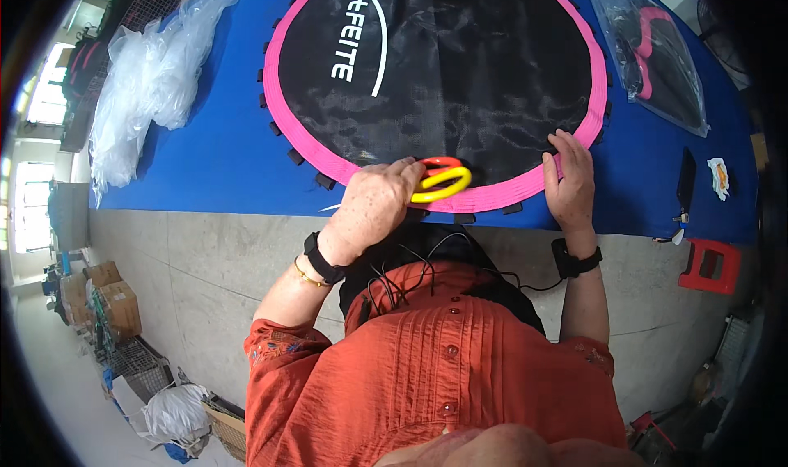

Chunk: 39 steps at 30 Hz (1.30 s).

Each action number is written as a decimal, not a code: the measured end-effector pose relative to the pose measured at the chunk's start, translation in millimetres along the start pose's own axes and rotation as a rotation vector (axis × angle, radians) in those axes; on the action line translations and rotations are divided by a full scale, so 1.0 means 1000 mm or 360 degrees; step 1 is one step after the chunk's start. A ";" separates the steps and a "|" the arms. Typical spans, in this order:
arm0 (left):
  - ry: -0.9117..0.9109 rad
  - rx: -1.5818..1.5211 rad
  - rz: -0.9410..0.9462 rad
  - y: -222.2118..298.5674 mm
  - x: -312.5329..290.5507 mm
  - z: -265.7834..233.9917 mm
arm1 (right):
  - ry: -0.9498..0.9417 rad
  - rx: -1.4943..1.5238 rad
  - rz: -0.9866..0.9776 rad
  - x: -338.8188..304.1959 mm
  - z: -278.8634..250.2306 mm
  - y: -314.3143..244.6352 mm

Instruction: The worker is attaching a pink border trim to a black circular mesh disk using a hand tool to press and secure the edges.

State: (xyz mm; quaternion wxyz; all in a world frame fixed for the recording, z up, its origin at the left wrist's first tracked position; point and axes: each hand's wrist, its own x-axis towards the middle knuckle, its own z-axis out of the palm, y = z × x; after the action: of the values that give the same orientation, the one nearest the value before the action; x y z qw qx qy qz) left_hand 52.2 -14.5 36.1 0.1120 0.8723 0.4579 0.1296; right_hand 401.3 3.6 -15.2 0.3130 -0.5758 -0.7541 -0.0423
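Observation:
A round black trampoline mat [443, 81] with a pink webbing border [593, 118] lies flat on a blue-covered table. Short black tabs stick out around its edge. My left hand [377, 200] is closed around scissors [443, 190] at the near edge of the mat. Their red and yellow handle loops point right, and a thin blade tip shows on the left beneath the hand; the rest of the blades is hidden. Resting on the near right part of the border, my right hand [572, 180] has its fingers apart and holds nothing.
Crumpled clear plastic [156, 89] lies at the table's left. At the right are a bagged black-and-pink piece [661, 65], a dark flat object [686, 176] and a small wrapper [719, 178]. A red stool [710, 264] stands beside the table; cardboard boxes [119, 307] sit at left.

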 end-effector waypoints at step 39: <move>0.0186 0.0328 -0.0461 -0.031 -0.044 -0.013 | -0.0001 -0.0015 -0.0012 -0.001 0.003 0.002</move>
State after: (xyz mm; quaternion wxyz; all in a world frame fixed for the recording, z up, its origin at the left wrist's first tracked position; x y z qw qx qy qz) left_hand 0.3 -32.4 33.5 0.0128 0.7951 0.5954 0.1150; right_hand 402.1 4.4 -18.3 0.3100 -0.5746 -0.7560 -0.0469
